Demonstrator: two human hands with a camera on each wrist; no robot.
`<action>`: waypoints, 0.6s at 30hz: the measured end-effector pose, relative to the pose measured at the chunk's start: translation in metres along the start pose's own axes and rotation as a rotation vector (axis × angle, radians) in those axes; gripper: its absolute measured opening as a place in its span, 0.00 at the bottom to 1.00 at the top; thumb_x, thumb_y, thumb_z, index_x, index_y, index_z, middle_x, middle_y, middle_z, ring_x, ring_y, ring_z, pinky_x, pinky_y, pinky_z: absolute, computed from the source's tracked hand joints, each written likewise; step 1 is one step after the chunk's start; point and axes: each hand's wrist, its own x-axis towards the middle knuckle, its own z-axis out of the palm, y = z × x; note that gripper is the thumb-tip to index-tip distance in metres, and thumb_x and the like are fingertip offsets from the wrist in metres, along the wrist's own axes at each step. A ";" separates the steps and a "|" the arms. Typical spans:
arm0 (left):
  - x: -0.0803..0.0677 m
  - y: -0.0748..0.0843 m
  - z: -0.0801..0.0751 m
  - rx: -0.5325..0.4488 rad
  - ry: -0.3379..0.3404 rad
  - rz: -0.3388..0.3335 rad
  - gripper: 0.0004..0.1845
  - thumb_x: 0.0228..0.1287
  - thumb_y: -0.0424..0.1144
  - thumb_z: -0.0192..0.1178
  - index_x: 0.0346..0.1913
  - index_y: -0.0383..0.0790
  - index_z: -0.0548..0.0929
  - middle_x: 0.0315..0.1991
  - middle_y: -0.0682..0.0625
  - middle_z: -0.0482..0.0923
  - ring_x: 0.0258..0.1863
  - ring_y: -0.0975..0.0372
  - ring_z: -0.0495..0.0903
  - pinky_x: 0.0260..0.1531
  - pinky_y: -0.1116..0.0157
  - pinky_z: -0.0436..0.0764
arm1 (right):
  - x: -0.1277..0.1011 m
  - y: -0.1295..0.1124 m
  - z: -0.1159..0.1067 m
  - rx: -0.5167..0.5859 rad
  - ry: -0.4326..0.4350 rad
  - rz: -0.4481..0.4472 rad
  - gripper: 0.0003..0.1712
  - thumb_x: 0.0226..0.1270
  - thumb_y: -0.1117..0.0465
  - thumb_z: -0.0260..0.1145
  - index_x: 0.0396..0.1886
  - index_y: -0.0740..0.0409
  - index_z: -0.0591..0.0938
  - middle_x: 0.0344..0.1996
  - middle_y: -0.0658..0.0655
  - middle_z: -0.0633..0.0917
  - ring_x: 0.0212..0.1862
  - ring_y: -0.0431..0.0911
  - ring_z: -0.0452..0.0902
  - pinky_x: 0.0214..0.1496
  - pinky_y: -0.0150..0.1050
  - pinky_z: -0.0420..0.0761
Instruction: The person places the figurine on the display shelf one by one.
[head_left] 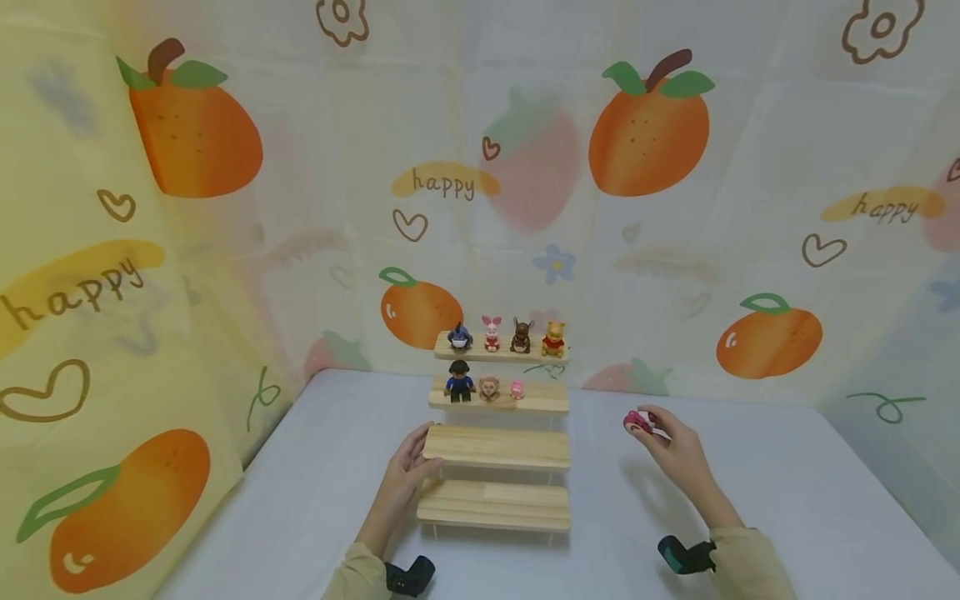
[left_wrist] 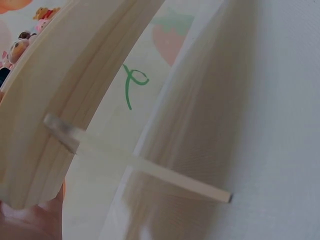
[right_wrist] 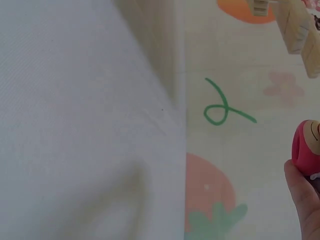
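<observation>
My left hand (head_left: 405, 462) holds the left end of a wooden board, the third tier down of a stepped display shelf (head_left: 497, 448). In the left wrist view, part of that hand (left_wrist: 35, 220) shows at the board's end, beside a thin leg (left_wrist: 175, 177). Off to the shelf's right, my right hand (head_left: 678, 454) pinches a small pink figurine (head_left: 639, 422) above the table. The right wrist view shows this figurine (right_wrist: 306, 150) at its edge, partly cut off, with a finger against it.
On the top tier sit a blue figurine (head_left: 460, 337), a pink-eared one (head_left: 491, 335), a brown one (head_left: 521, 336) and a yellow bear (head_left: 553, 340). The second tier bears a dark-haired figure (head_left: 460, 383), a tan-faced one (head_left: 489, 387) and a small pink one (head_left: 517, 390). A fruit-printed cloth (head_left: 540, 250) hangs behind.
</observation>
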 end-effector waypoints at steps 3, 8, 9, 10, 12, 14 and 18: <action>0.000 0.000 0.001 -0.001 -0.005 0.002 0.37 0.54 0.31 0.62 0.65 0.30 0.56 0.63 0.35 0.56 0.59 0.49 0.62 0.54 0.67 0.67 | 0.004 -0.009 0.003 0.021 -0.001 -0.013 0.19 0.46 0.79 0.67 0.41 0.76 0.75 0.34 0.68 0.79 0.37 0.58 0.75 0.36 0.17 0.73; 0.000 0.001 0.002 0.012 0.006 -0.002 0.37 0.53 0.32 0.63 0.64 0.31 0.57 0.63 0.35 0.57 0.59 0.50 0.63 0.54 0.67 0.67 | 0.009 -0.010 0.009 0.031 -0.023 -0.035 0.20 0.45 0.79 0.67 0.42 0.74 0.76 0.34 0.66 0.79 0.37 0.56 0.75 0.37 0.19 0.74; 0.000 0.001 0.003 0.024 0.010 -0.004 0.37 0.53 0.33 0.64 0.64 0.31 0.57 0.63 0.36 0.57 0.59 0.50 0.63 0.54 0.67 0.67 | 0.010 -0.011 0.009 0.031 -0.030 -0.040 0.20 0.45 0.79 0.67 0.42 0.74 0.76 0.34 0.66 0.79 0.37 0.56 0.75 0.37 0.20 0.75; 0.000 0.001 0.002 0.029 0.010 -0.003 0.37 0.53 0.34 0.64 0.64 0.31 0.58 0.63 0.36 0.57 0.59 0.50 0.62 0.54 0.67 0.67 | 0.011 -0.012 0.010 0.028 -0.035 -0.040 0.20 0.46 0.78 0.67 0.43 0.73 0.76 0.34 0.65 0.79 0.37 0.56 0.75 0.38 0.22 0.76; 0.000 0.001 0.002 0.034 0.010 -0.004 0.38 0.53 0.34 0.64 0.64 0.31 0.57 0.63 0.36 0.56 0.59 0.50 0.62 0.54 0.67 0.66 | 0.013 -0.014 0.012 0.023 -0.040 -0.042 0.20 0.47 0.77 0.67 0.43 0.72 0.76 0.34 0.65 0.78 0.37 0.56 0.75 0.38 0.27 0.78; 0.000 0.001 0.002 0.036 0.009 -0.005 0.38 0.53 0.34 0.64 0.64 0.31 0.57 0.63 0.36 0.56 0.59 0.50 0.62 0.54 0.67 0.66 | 0.014 -0.016 0.014 0.017 -0.047 -0.041 0.20 0.48 0.77 0.66 0.44 0.72 0.76 0.35 0.65 0.78 0.38 0.56 0.75 0.38 0.33 0.80; 0.000 0.001 0.001 0.030 0.011 0.006 0.38 0.53 0.32 0.64 0.64 0.30 0.57 0.63 0.35 0.57 0.58 0.49 0.63 0.53 0.66 0.68 | 0.020 -0.022 0.019 0.020 -0.063 -0.046 0.21 0.50 0.74 0.66 0.47 0.70 0.76 0.38 0.65 0.78 0.40 0.56 0.75 0.40 0.42 0.79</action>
